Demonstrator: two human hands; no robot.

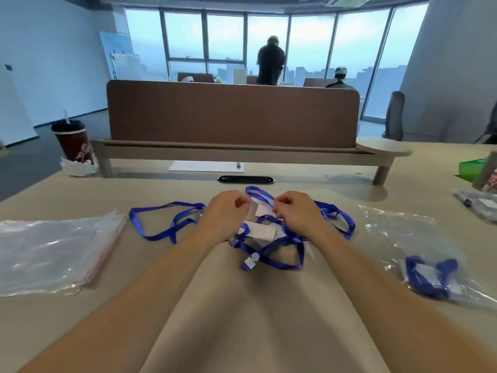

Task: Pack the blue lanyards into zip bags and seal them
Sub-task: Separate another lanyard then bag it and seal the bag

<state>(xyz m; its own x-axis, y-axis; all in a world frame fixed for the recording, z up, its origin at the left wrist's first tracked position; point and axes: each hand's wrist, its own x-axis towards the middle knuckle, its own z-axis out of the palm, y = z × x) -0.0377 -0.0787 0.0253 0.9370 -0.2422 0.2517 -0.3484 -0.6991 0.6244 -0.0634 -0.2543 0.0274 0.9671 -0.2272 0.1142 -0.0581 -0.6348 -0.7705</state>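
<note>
Left hand (223, 212) and right hand (297, 211) pinch the tangled lanyards (271, 254) on the desk (242, 319), whose near half lies bare, with stacked bags (53, 254) at left and one bag (403, 238) at right holding a packed lanyard (430, 275).

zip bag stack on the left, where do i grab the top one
Best grip is probably the reddish zip edge of the zip bag stack, approached from the right: the bags lie flat, and that edge faces the lanyards.
</note>
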